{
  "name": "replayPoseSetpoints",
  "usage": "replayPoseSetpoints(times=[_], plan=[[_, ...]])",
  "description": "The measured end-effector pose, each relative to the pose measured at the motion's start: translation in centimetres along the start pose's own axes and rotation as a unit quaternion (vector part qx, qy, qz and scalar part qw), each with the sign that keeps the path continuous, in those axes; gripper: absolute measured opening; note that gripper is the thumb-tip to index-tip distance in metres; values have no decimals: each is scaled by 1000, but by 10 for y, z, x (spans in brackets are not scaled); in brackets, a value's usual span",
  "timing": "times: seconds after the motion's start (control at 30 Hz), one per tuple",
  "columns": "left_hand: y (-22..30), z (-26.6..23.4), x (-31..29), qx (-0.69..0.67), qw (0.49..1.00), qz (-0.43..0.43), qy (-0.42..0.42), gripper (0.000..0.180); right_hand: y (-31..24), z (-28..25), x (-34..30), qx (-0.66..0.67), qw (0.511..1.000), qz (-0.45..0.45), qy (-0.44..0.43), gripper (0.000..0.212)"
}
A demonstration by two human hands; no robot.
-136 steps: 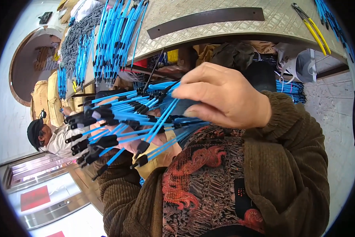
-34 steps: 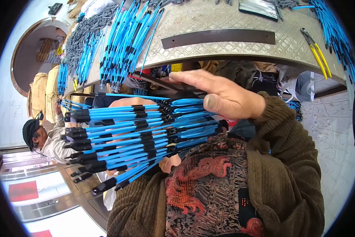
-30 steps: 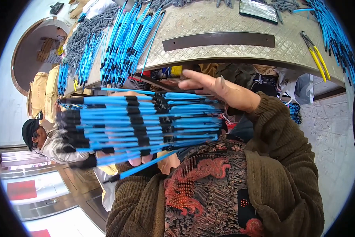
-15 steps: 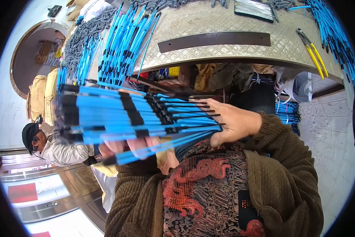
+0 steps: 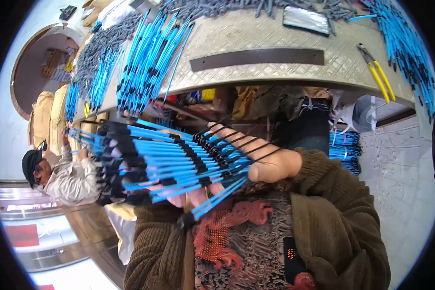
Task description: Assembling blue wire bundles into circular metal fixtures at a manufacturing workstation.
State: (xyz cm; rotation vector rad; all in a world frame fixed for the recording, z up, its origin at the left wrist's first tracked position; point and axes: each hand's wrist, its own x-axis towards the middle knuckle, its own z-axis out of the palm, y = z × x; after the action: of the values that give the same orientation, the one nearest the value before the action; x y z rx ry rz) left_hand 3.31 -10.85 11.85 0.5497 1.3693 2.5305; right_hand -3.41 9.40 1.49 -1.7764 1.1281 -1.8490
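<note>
Surface (image 5: 275, 36): beyond all fingers. Blue rod bundle (image 5: 179, 154): left hand (image 5: 195, 195), fingers wrapped round it, apparently mid-length to leave both ends free. Right hand (image 5: 275, 163): fingers extended, unclenched, bundle's thin black ends across them, perhaps for backing.

Crisscrossed earlier, the thin, straight blue rods with black ends (image 5: 171, 151) now run nearly parallel and overlap the right hand (image 5: 270, 165).
</note>
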Motion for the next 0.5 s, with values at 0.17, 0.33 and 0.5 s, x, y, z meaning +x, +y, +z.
replayPoseSetpoints(times=[0.17,0.33,0.5], plan=[[-22,15,-1,89,995,-17,48,11,12,2,2,190,960,117,169,85],[-10,8,28,59,983,-152,78,17,10,-30,45,490,816,141,271,79],[-17,-1,90,112,978,-131,121,19,31,-139,77,137,862,267,407,67]])
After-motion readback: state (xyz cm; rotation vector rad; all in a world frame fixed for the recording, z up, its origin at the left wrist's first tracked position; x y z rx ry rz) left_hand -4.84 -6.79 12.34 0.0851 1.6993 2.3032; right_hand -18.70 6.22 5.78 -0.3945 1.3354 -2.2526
